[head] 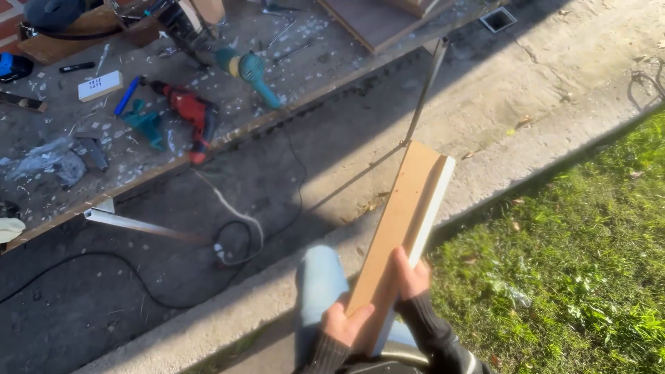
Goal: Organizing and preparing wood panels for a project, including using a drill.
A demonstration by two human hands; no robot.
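I hold a long flat brown board (400, 220) with a white edge, tilted away from me over the concrete. My left hand (341, 325) grips its near end from the left side. My right hand (411, 275) clasps the right edge a little higher up, thumb on the brown face. Both wear dark knit sleeves. My leg in light blue jeans (318, 280) shows below the board.
A dusty workbench (83, 173) at upper left carries a red drill (190, 114), a teal power tool (253, 73), a white box (100, 86) and wood pieces. Black cables (138, 277) loop on the shaded concrete. Grass (575, 277) lies at right.
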